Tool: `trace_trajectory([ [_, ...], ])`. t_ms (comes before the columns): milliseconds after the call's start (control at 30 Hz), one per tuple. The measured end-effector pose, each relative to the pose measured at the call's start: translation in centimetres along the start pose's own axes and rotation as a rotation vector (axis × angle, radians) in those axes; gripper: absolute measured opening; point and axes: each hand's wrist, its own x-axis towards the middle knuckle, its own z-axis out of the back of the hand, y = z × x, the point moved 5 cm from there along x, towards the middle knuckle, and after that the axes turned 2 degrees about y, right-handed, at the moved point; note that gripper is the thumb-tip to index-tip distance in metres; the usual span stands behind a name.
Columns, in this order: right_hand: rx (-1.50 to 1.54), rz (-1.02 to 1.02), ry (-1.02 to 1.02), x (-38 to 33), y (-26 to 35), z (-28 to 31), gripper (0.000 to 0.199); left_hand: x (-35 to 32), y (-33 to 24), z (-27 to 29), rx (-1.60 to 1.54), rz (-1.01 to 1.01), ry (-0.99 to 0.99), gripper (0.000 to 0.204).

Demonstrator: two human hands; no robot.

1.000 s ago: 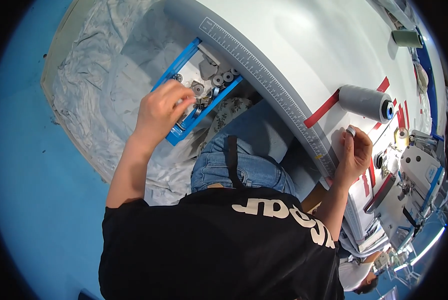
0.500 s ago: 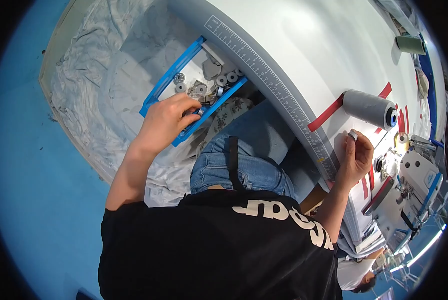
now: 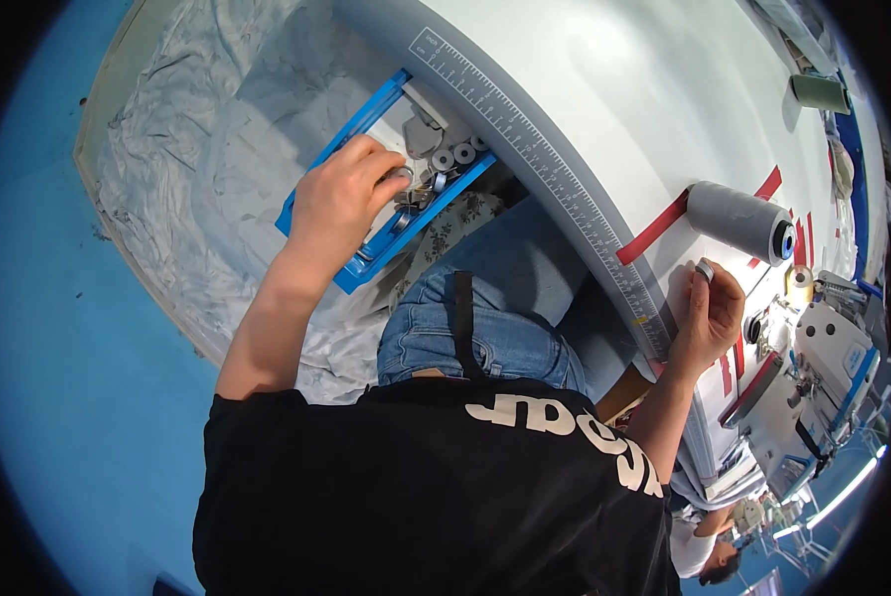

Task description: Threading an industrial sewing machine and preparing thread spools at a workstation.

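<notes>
My left hand reaches into an open blue-edged drawer. Its thumb and fingers are pinched on a small metal bobbin, partly hidden by the fingertips. Around it in the drawer lie several bobbins with white thread, another bobbin near the front rail, and a grey flat piece. Over on the white table, my right hand holds a small silver bobbin between thumb and forefinger, close to a large grey thread cone.
A printed ruler runs along the table's curved edge. Red tape strips cross the tabletop. A sewing machine stands at the right, and a green thread cone farther back. White cloth lies in a bin beneath the drawer. Another person sits at lower right.
My left hand has moved away from the drawer's near rail, up toward its middle, uncovering a bobbin by the rail. My right hand stays in place with its bobbin.
</notes>
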Motion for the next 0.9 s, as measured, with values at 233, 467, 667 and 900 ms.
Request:
trace_trajectory([
  [233, 0.005, 0.015, 0.010, 0.0, -0.2, 0.0, 0.016, -0.6, 0.3, -0.2, -0.096, 0.040, -0.032, 0.016],
  [467, -0.041, 0.007, 0.023, 0.0, -0.3, 0.3, 0.018, -1.6, 1.1, -0.6, -0.072, 0.094, 0.038, 0.021],
  [667, -0.008, 0.020, 0.009, 0.0, -0.2, 0.1, 0.016, -1.2, 1.0, -0.5, -0.040, 0.057, -0.010, 0.021],
  [900, -0.003, 0.015, -0.003, -0.1, -0.3, 0.1, 0.017, -1.4, 1.1, -0.4, -0.165, 0.050, -0.075, 0.011],
])
